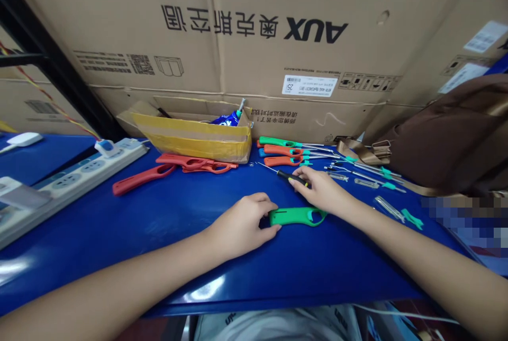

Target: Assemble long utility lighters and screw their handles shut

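Observation:
My left hand (242, 224) rests on the blue table (159, 224), its fingers closed round the left end of a green plastic lighter handle (297, 216) that lies flat. My right hand (321, 190) lies just behind the handle's right end. Its fingertips pinch the black and yellow grip of a small screwdriver (283, 175), whose thin shaft points back left along the table.
Red handle shells (174, 167) lie at the left, by a taped cardboard box (194, 134). Assembled green, red and blue lighters (293, 151) and loose metal tubes (373, 177) lie at the back right. A white power strip (71, 177) sits far left, a brown bag (448, 134) at right.

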Demonstrator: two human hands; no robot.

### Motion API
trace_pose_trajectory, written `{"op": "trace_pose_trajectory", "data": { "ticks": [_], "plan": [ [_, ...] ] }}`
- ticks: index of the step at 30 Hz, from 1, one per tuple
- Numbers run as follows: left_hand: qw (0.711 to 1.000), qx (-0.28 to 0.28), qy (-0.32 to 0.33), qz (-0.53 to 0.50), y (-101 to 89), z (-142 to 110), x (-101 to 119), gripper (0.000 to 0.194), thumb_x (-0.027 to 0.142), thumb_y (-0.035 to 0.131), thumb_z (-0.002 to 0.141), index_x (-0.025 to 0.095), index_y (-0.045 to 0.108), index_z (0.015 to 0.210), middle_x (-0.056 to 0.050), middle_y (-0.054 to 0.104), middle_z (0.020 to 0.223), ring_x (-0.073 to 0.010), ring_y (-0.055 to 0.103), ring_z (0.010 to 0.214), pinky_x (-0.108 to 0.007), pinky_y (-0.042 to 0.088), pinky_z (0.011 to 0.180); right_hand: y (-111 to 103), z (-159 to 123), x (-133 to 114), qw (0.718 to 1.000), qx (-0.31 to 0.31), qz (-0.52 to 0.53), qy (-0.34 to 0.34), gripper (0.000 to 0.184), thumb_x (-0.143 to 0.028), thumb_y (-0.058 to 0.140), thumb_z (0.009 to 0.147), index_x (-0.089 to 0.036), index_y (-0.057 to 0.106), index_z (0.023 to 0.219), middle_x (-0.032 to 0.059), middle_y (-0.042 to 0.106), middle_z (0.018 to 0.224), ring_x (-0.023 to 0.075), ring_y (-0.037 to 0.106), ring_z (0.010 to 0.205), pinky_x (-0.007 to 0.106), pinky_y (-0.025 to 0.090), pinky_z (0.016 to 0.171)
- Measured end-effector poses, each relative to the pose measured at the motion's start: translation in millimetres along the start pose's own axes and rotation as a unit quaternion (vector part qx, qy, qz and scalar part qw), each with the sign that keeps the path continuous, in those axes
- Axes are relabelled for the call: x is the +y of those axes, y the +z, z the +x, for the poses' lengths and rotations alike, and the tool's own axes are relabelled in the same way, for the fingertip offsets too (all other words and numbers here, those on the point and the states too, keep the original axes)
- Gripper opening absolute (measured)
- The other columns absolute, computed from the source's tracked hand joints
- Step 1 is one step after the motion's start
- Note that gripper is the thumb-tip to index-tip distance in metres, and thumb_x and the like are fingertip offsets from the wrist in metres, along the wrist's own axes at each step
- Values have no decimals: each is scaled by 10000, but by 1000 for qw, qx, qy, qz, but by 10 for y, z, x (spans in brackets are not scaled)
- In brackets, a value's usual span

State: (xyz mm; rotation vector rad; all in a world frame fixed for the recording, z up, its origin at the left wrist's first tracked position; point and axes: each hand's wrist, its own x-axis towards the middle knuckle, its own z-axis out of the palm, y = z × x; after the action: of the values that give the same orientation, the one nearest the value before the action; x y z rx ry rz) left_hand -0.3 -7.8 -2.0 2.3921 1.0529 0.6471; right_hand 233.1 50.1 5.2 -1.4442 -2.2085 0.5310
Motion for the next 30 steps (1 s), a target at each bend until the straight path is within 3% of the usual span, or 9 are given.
{"op": "trace_pose_trajectory", "data": {
  "ticks": [8, 13, 17, 21, 23, 25, 30],
  "plan": [
    [1000, -4, 2, 9, 17, -14, -26, 284, 265, 726, 879, 144, 730, 1135, -92, 700, 1003, -216, 684, 883, -315, 565, 794, 42, 34, -11, 1000, 26, -1, -5, 205, -370, 562, 917, -180, 630, 959, 66, 732, 814, 176, 599, 582, 295, 433, 552],
    [999, 28, 5, -46, 86, 12, -79, 278, 287, 765, 862, 155, 739, 1106, -65, 705, 977, -170, 663, 799, -285, 555, 749, -215, 9, -53, 992, 122, 28, 15, 256, -406, 555, 920, -180, 655, 988, 62, 712, 866, 171, 576, 649, 311, 437, 613],
    [996, 47, 7, -78, 134, 57, -88, 281, 308, 794, 840, 172, 754, 1083, -50, 712, 951, -152, 645, 766, -273, 544, 726, -544, -33, -147, 968, 186, 169, 20, 293, -465, 684, 846, -179, 669, 908, -4, 585, 687, 120, 465, 546, 266, 344, 493],
    [994, 53, 9, -92, 149, 95, -65, 279, 324, 806, 828, 190, 766, 1070, -45, 724, 945, -154, 642, 769, -267, 535, 715, -735, -42, -235, 923, 232, 305, 9, 409, -562, 762, 785, -195, 589, 730, -70, 408, 555, 62, 322, 444, 232, 251, 400],
    [994, 45, 9, -95, 151, 107, -63, 302, 359, 805, 827, 193, 769, 1077, -48, 727, 953, -158, 641, 779, -268, 525, 707, -740, -25, -242, 906, 248, 343, 1, 445, -607, 735, 804, -204, 564, 724, -76, 392, 541, 58, 340, 419, 212, 255, 362],
    [994, 45, 1, -97, 153, 114, -72, 316, 394, 802, 826, 194, 773, 1069, -43, 725, 934, -154, 631, 764, -267, 509, 684, -688, -6, -220, 896, 242, 372, 0, 461, -651, 700, 819, -216, 559, 758, -65, 463, 567, 72, 436, 408, 204, 331, 333],
    [987, 66, -33, -142, 146, 126, -106, 342, 405, 798, 828, 241, 750, 1124, -14, 715, 950, -135, 618, 757, -247, 491, 647, -404, 6, -110, 870, 198, 452, -16, 478, -689, 663, 832, -225, 546, 832, -42, 623, 701, 89, 559, 398, 220, 454, 315]
  ]
}}
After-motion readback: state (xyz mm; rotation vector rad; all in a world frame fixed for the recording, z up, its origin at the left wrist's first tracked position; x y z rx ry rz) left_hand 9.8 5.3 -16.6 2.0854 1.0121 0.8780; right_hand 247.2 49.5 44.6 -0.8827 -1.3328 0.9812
